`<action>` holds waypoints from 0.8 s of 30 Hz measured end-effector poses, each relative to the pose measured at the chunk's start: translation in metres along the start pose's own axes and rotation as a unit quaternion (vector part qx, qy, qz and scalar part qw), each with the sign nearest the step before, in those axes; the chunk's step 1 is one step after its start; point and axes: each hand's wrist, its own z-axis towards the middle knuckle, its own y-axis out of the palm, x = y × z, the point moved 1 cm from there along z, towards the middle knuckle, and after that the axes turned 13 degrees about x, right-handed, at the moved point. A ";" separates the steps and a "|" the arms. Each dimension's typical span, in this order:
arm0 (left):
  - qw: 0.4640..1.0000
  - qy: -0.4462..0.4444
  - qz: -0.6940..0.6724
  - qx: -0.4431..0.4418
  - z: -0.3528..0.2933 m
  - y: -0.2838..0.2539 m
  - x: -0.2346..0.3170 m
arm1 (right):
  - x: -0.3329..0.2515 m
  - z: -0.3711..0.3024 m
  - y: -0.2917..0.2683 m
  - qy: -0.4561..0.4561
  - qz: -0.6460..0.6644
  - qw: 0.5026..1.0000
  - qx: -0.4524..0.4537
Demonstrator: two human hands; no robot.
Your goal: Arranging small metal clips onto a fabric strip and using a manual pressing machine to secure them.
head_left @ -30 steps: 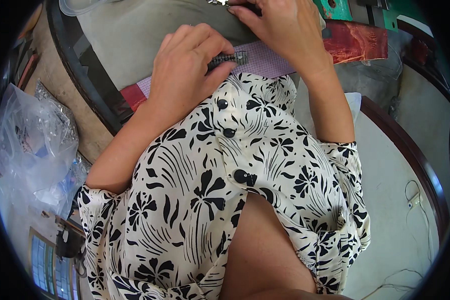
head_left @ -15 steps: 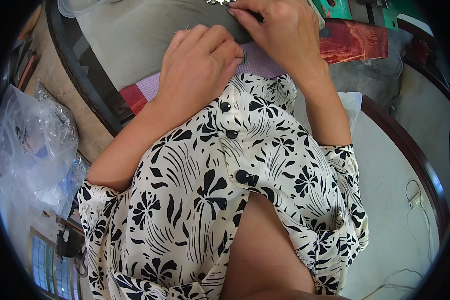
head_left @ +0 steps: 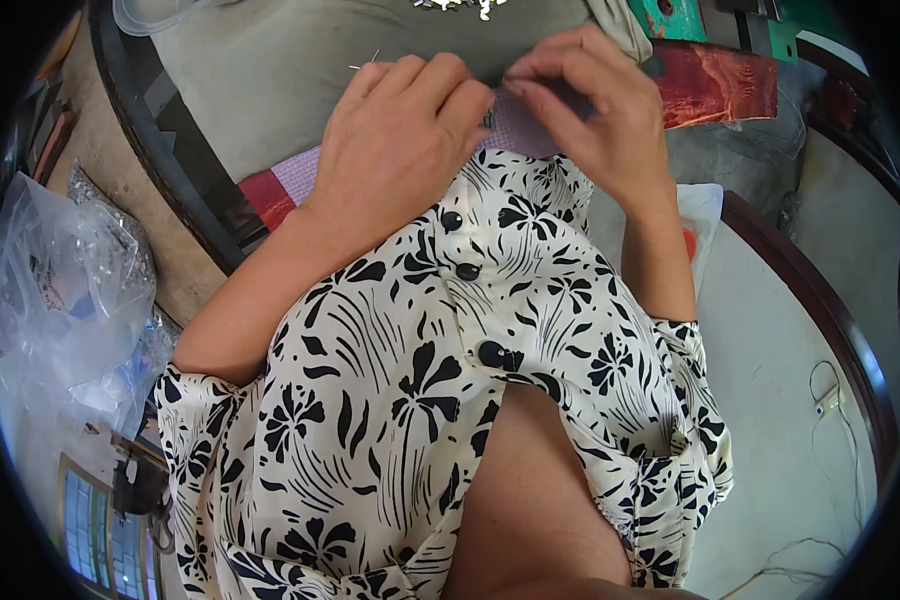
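Observation:
My left hand (head_left: pixel 400 135) is closed, knuckles up, over the edge of a grey-green cloth (head_left: pixel 260 85). Two thin wire-like ends (head_left: pixel 372 58) stick out past its fingers, and a tiny green piece (head_left: pixel 487 119) shows by its thumb side. What its fingers grip is hidden. My right hand (head_left: pixel 605 115) hovers just to the right, thumb and forefinger pinched close to the left fingertips. Anything in that pinch is too small to name. Beyond both hands, a small heap of shiny silvery and white bits (head_left: pixel 460 8) lies on the cloth.
Lilac checked cloth (head_left: pixel 525 128) and a red patterned board (head_left: pixel 715 85) lie under the work. Green metal parts (head_left: pixel 670 18) stand at the far right. A clear plastic bag (head_left: pixel 70 300) is at left, a clear container (head_left: pixel 155 12) at far left, and a dark curved wooden rail (head_left: pixel 820 290) at right.
My right hand has come back from the shiny heap toward me, to beside my left fingertips, uncovering the heap. My left hand has barely moved.

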 end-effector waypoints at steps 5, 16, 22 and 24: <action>0.998 -0.050 -0.034 0.015 -0.003 -0.005 -0.003 | -0.011 -0.011 -0.003 -0.077 -0.052 0.994 -0.051; 0.992 -0.090 -0.077 0.029 -0.012 -0.007 -0.006 | -0.020 -0.013 -0.002 -0.115 -0.135 0.982 -0.062; 0.988 -0.118 -0.096 0.037 -0.018 -0.013 -0.011 | -0.023 -0.010 0.004 -0.124 -0.131 0.981 -0.077; 0.989 -0.103 -0.096 0.038 -0.018 -0.012 -0.013 | -0.023 -0.010 0.006 -0.131 -0.136 0.979 -0.071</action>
